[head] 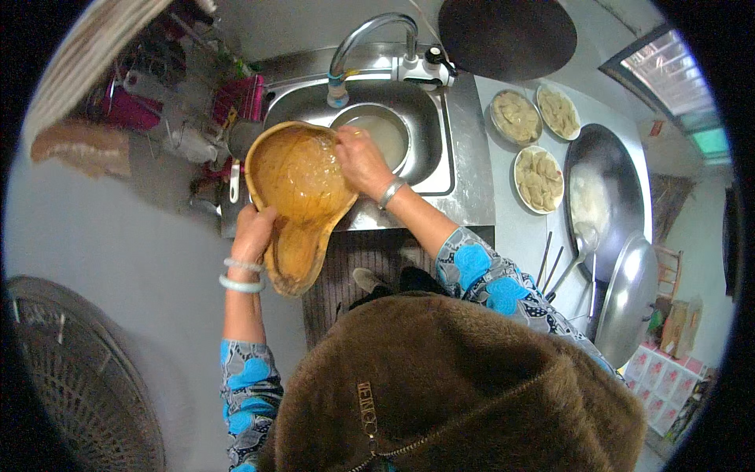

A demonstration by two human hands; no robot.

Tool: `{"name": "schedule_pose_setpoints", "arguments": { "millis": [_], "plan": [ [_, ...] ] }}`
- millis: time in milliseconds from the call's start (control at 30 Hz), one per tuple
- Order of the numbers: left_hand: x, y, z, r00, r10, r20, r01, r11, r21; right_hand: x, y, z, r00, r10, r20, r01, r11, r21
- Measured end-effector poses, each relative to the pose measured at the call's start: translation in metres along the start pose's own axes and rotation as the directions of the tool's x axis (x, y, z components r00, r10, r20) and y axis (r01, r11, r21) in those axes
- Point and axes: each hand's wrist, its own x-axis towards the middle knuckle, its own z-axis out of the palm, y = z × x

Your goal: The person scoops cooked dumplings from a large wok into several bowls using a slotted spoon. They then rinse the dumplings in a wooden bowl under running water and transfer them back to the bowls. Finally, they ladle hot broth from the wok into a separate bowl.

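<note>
Both my hands hold a gourd ladle (298, 171) with clear, rippling water in its bowl. My left hand (253, 233) grips the left edge where the bowl narrows to the neck. On the opposite rim is my right hand (364, 160), its fingers curled over the edge. The ladle covers the front left of the stainless steel sink (433, 133). Behind my right hand, a round metal basin (383, 133) with cloudy liquid sits in the sink. A curved chrome faucet (377, 26) arches above, with a filter nozzle (338, 94) at its end.
Plates of dumplings (539, 180) stand on the white counter right of the sink. Beyond them is a large wok (607, 189) with a metal ladle (584, 242) in it, a lid (628, 301) and chopsticks (545, 259). A rack with pink baskets (239, 97) stands left. A woven basket (82, 377) lies lower left.
</note>
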Motion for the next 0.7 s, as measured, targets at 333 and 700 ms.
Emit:
{"name": "schedule_pose_setpoints", "arguments": {
  "millis": [333, 700],
  "plan": [
    [0.068, 0.060, 0.060, 0.978, 0.204, 0.051, -0.131, 0.398, 0.908, -0.034, 0.097, 0.059, 0.557, 0.597, 0.578, -0.813, 0.248, 0.526],
    [0.146, 0.034, 0.058, 0.898, -0.027, 0.439, -0.436, -0.188, 0.880, -0.058, 0.123, 0.084, 0.315, 0.474, 0.823, -0.911, -0.093, 0.402]
  ]
}}
